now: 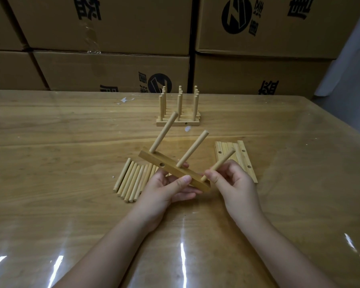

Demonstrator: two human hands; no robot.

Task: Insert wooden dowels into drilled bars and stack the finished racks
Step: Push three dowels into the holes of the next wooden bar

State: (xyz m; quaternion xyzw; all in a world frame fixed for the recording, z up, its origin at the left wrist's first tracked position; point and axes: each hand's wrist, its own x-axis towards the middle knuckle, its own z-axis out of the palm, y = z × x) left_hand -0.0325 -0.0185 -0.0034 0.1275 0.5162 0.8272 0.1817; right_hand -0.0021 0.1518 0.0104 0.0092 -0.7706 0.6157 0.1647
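Two hands busy over table (50, 142): left hand (170, 183) grips bar (173, 170) from below, thumb across front face; right hand (235, 181) pinches third dowel (220, 163) low, tip at bar's end hole. Farther along bar, two dowels (192, 148) seated, leaning away.

Risks: dowel enters skewed and jams or sits shallow; bar twists in single-hand grip; thumb beside hole gets nipped.

Left of bar: loose dowels (131, 179). Right of bar: drilled bars (237, 154). Beyond bar: finished racks (178, 113), then cardboard boxes (112, 69). Path from bar to racks looks unobstructed.
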